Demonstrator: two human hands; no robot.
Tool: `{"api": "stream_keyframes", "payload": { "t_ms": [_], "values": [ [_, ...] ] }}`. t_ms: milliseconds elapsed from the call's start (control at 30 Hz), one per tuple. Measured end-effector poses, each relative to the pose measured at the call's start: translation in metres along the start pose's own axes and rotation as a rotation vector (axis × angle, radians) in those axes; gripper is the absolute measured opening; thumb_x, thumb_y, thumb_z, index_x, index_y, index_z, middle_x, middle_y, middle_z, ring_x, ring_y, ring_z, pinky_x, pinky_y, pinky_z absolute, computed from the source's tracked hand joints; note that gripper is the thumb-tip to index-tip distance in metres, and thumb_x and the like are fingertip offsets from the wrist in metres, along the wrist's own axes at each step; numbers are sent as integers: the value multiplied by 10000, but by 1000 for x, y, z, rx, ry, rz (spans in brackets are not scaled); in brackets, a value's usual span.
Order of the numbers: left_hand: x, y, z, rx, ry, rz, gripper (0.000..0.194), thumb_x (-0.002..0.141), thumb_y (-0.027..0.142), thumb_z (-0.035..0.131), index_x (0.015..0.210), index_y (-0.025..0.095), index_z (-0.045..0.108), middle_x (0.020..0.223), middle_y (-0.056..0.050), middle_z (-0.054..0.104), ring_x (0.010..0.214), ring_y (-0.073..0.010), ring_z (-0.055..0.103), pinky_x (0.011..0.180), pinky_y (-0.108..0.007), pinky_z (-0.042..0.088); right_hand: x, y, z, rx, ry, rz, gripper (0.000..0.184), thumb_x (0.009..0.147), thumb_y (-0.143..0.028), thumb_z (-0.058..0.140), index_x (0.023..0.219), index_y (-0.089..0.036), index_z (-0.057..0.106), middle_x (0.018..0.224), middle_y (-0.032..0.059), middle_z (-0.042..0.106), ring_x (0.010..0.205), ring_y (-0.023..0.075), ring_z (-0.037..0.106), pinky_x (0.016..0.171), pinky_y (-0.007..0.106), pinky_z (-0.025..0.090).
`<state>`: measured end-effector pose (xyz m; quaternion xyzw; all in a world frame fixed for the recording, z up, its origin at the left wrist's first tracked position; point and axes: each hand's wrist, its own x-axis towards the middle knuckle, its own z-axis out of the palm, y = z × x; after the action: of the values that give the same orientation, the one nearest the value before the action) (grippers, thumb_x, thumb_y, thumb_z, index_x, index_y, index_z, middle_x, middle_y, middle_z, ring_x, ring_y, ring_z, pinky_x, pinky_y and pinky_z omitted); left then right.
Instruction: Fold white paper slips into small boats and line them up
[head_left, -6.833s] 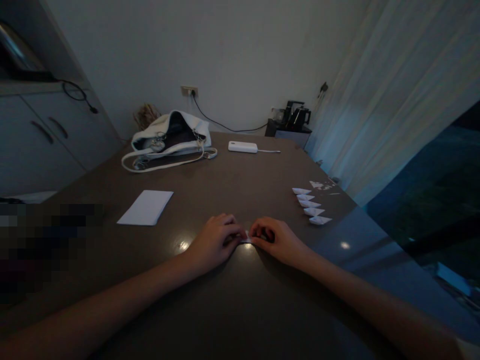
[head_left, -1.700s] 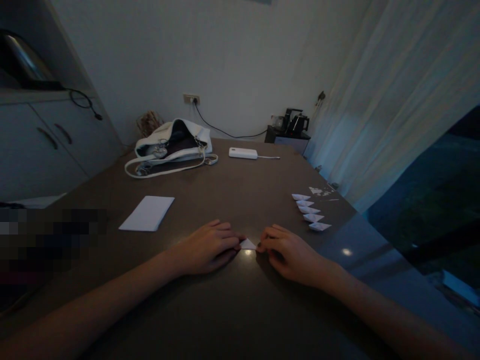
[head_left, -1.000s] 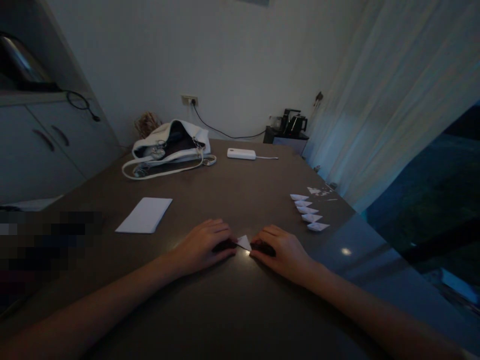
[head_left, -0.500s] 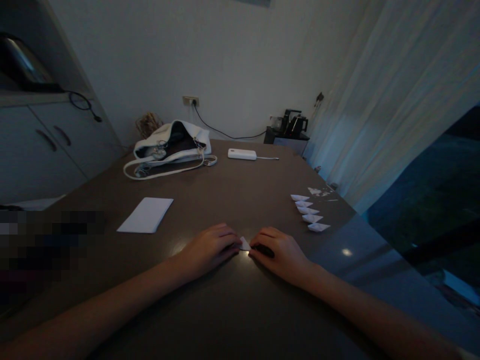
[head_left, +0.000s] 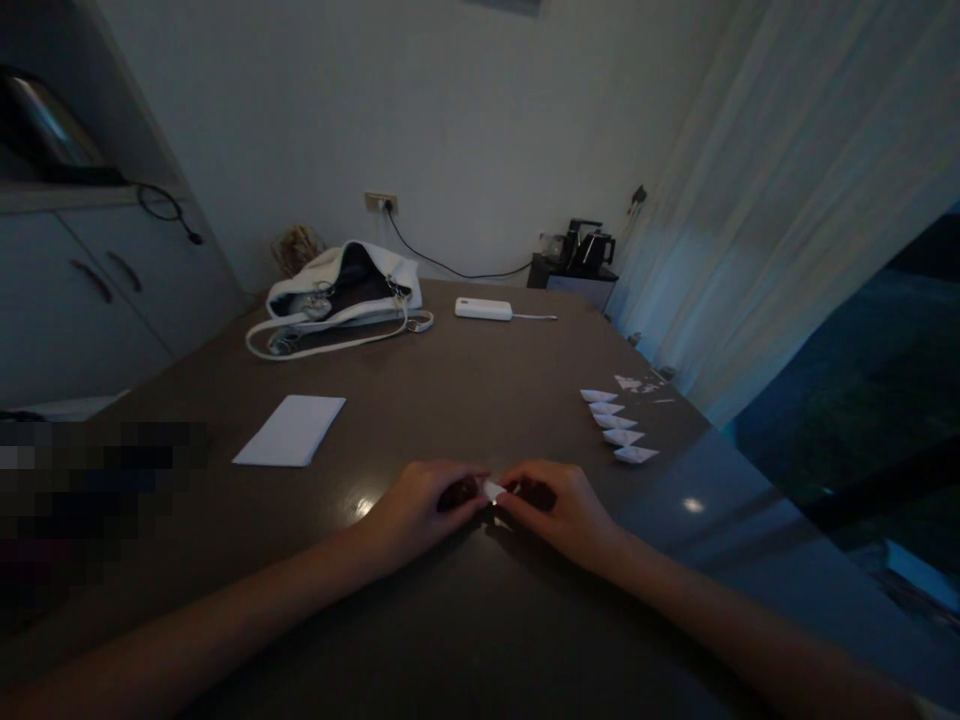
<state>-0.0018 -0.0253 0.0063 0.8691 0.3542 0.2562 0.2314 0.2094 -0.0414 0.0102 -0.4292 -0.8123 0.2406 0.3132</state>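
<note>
Between my two hands is a small folded piece of white paper (head_left: 493, 490), mostly covered by fingertips. My left hand (head_left: 435, 505) pinches its left side with thumb and fingers, and my right hand (head_left: 555, 505) pinches the right side. The paper appears held just above the table, its shadow and a glint below it; its exact folded shape is too small to tell. To the right, several folded white paper boats (head_left: 620, 422) stand in a slanting row. A stack of white paper sheets (head_left: 291, 430) lies to the left of my hands.
A white handbag (head_left: 345, 285) with its strap lies at the back left of the brown table (head_left: 480, 620). Near the far edge is a white power bank (head_left: 483, 309) with a short cable. Paper scraps (head_left: 634, 384) lie beyond the boats, and a curtain (head_left: 705, 200) hangs at right.
Both hands have lifted the folded paper slightly from the tabletop. My fingers have shifted from pressing it flat to pinching it from both sides, with thumbs closer together.
</note>
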Motion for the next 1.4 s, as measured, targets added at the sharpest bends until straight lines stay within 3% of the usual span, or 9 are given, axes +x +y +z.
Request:
{"api": "stream_keyframes", "payload": {
  "t_ms": [100,300,1000,1400],
  "values": [
    [-1,6,2,-71,-21,-63,193,860,251,576,1011,174,668,788,-28,707,645,-136,624,579,-223,451,-1,-4,3,125,12,93,148,840,-317,621,868,-178,665,743,15,681,655,128,623,591,233,476],
    [0,9,1,-116,-75,-19,170,872,268,577,944,166,691,755,-26,690,650,-139,610,584,-224,415,-3,-3,11,364,4,197,141,824,-306,639,897,-185,628,795,17,701,710,138,667,633,244,522],
    [0,12,-2,-281,-110,-170,228,851,299,589,991,159,700,811,-33,708,704,-153,613,623,-236,426,-3,-5,11,338,14,178,128,809,-276,649,866,-162,643,785,35,691,712,144,660,637,246,517],
    [0,10,-1,-299,-95,-175,249,869,331,561,994,168,702,860,-41,719,728,-161,626,651,-253,443,-4,-4,11,314,24,148,123,818,-271,638,882,-166,650,800,37,694,716,141,664,635,245,527]
  ]
}}
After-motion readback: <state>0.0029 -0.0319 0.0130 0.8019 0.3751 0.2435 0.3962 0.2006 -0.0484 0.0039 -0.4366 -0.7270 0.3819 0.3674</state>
